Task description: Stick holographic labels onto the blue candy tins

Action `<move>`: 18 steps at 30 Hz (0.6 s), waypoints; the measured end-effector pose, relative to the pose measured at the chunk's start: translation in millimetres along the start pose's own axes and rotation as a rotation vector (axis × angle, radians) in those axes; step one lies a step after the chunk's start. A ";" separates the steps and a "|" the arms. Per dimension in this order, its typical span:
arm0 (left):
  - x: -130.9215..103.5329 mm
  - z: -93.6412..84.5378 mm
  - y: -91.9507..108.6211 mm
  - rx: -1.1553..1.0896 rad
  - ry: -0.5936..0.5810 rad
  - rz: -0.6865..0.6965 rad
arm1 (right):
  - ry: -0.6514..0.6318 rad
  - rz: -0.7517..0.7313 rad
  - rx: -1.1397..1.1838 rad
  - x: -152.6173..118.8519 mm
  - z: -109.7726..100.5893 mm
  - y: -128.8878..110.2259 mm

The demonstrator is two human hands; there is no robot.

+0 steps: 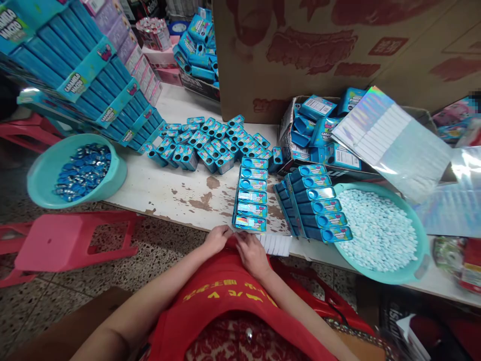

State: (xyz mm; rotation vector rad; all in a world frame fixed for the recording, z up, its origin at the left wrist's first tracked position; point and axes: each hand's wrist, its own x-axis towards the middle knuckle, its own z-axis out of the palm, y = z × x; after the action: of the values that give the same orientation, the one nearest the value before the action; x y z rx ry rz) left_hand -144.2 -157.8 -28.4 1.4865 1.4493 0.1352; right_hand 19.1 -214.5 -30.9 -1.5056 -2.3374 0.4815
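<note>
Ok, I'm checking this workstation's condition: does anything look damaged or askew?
Yes: the white tabletop looks damaged, its surface worn to brown patches beside the row of blue boxes. Shiny sheets also lie askew over the open carton.

"CARAMELO MACIZO" on stacked blue display boxes [80, 75]; "CARAMELO" on row of blue cases [253, 197]; yellow characters on red apron [221, 271] too unclear to read.

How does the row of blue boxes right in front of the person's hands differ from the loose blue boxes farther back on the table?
The row of blue boxes is lined up straight; the loose blue boxes lie at mixed angles.
The row counts six boxes; the loose group has many more.
The row's nearest box carries a shiny, rainbow-tinted patch; many loose boxes show dark round openings.
Both sit on the worn white tabletop.
</note>
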 end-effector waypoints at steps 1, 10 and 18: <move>1.3 0.4 -0.1 -0.022 0.004 -0.010 | -0.009 -0.026 -0.020 -1.4 0.5 0.4; 12.4 4.7 2.9 -0.053 0.039 -0.016 | 0.009 -0.134 -0.042 -0.6 -9.2 -1.2; -8.9 -16.0 5.8 -0.124 0.265 0.002 | 0.035 0.133 0.526 5.1 -97.7 -27.8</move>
State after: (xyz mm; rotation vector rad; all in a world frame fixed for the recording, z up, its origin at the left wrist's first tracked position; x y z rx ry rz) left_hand -153.6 -154.6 -11.9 1.4081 1.6185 0.4297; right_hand 37.4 -210.1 69.1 -1.3924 -1.8817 1.0018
